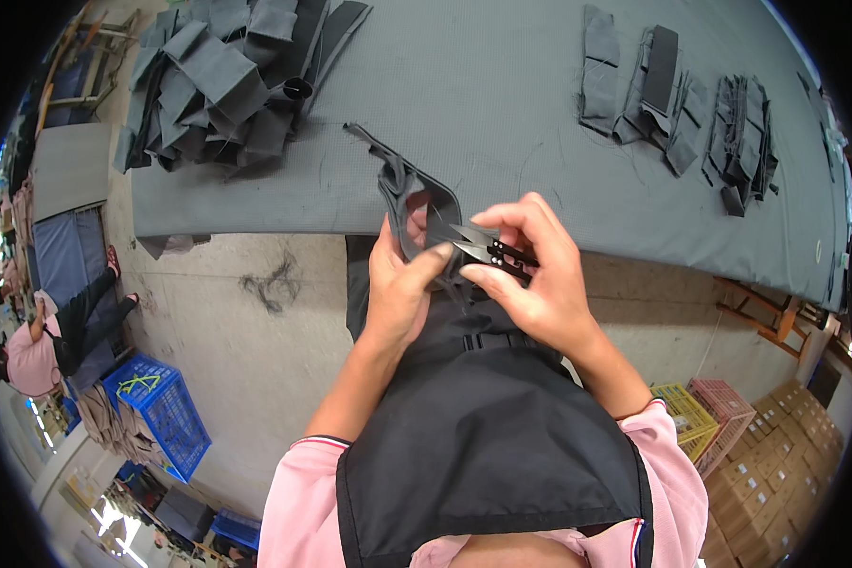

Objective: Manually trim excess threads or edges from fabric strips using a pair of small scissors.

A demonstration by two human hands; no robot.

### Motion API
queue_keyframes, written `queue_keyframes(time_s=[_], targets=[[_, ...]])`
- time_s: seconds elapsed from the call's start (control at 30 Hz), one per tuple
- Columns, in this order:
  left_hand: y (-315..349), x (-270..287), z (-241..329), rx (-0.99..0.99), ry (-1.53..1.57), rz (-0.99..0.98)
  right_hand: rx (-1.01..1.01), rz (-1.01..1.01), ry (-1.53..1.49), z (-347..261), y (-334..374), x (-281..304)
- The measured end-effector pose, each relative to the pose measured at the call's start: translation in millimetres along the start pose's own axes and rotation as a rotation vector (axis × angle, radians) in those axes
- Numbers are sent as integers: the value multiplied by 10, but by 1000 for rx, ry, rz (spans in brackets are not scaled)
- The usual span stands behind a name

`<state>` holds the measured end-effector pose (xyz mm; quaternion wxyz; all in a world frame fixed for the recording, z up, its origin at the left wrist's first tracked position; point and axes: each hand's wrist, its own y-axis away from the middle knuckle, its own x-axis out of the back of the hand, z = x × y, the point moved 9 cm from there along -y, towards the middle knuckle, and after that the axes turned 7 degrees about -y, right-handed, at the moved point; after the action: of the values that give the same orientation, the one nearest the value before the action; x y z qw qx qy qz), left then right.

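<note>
My left hand is closed on a dark grey fabric piece, folded and bunched, whose narrow end points up over the table edge. In my right hand is a pair of thread snips with black handles and short silver blades. The blade tips lie against the cloth beside my left thumb. Whether they touch a thread I cannot tell. Both hands are in front of my black apron, just off the near edge of the grey-covered table.
A heap of grey fabric pieces lies at the table's far left, with smaller stacks at the right. Loose threads litter the floor. A blue crate and a seated person are at left; a yellow crate and cardboard boxes at right.
</note>
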<state>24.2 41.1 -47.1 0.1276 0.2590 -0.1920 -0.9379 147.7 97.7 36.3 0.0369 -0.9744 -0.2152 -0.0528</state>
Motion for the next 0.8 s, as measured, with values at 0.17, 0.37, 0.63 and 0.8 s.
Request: queue_keyframes(time_s=[0.17,0.37,0.63,0.8], targets=[[-75,-60,37,18,193,5,-106,-78,-45,241,77,-225],[-159,-66,112,-37,171,-43,364,-115,281,-78,367,-423],[-207,-171,311,-66,275,-83,485,-146,476,-119,422,-449],[-158,-190,320,-62,272,-96,383,-81,213,-153,412,-273]])
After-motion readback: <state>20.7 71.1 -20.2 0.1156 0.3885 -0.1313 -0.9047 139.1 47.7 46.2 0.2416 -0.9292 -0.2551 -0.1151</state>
